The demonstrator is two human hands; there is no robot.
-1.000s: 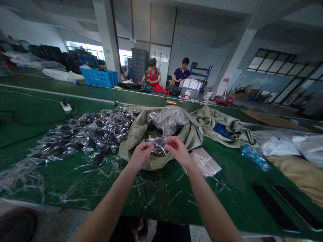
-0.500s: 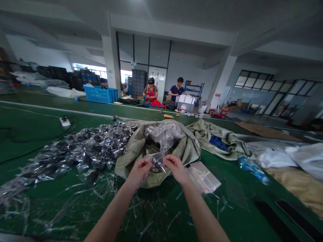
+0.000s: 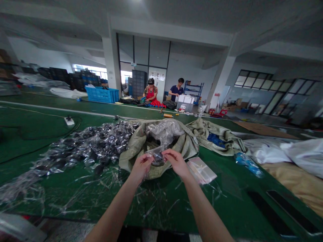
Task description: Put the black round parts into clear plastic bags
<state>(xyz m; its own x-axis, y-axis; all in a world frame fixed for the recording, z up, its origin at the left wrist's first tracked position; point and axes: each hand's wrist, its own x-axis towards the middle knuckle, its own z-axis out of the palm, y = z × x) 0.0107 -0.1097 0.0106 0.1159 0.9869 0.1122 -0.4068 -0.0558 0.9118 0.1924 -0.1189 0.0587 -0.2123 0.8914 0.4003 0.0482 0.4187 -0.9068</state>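
Observation:
Between my hands is a small clear plastic bag (image 3: 156, 153) with something dark in it, too small to name. My left hand (image 3: 141, 165) pinches one side of the bag. Fingers of my right hand (image 3: 174, 162) are closed on its other side. Both hands are over the front of an open olive woven sack (image 3: 135, 144), whose mouth holds crumpled clear plastic (image 3: 166, 129). Left of the sack lies a large heap of bagged black items (image 3: 88, 146). A stack of flat clear bags (image 3: 202, 170) rests beside my right forearm.
Another woven sack with blue items (image 3: 217, 140) lies to the right, near a blue plastic bundle (image 3: 248, 164). Two dark flat strips (image 3: 292, 208) are at front right. Plastic strands litter the green table (image 3: 161, 215). Two people work across it, near a blue crate (image 3: 102, 94).
The camera view has tilted down a little, bringing the table's near edge into sight. Both hands still grip the small bag, with only slight finger movement.

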